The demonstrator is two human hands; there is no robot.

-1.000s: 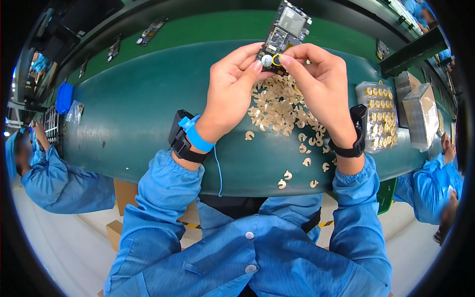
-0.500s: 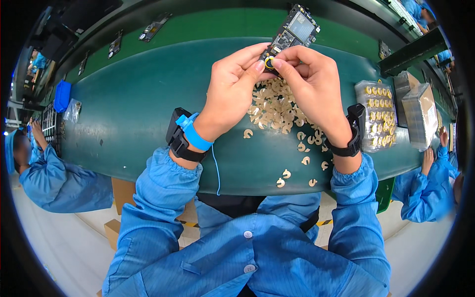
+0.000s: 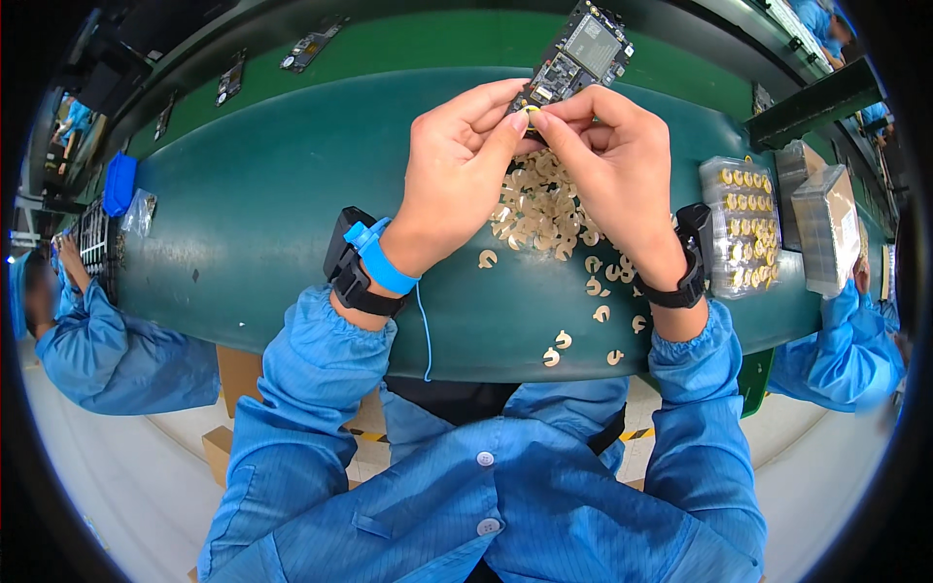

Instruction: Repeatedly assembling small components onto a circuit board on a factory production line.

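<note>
My left hand [image 3: 462, 170] grips the lower end of a dark circuit board [image 3: 554, 83], which is tilted with its top to the upper right. A large silvery square covers part of the board's face. At the board's lower end sits a small round yellow-rimmed part [image 3: 531, 114], mostly covered by my fingers. My right hand [image 3: 612, 160] pinches at this part with thumb and forefinger, and my left thumb presses beside it. Beneath my hands lies a heap of cream C-shaped pieces [image 3: 544, 209], with several strewn toward the table's front edge.
A clear plastic tray [image 3: 714, 233] of round yellow-rimmed parts stands on the right, beside plastic-wrapped boxes [image 3: 826, 219]. More circuit boards [image 3: 313, 45] lie along the green strip at the back. A blue bin [image 3: 120, 185] stands far left. Co-workers sit on both sides.
The board and both hands have shifted slightly upward in view, and the thumbs now cover more of the round part. The co-worker on the right has drawn one hand out of sight.
</note>
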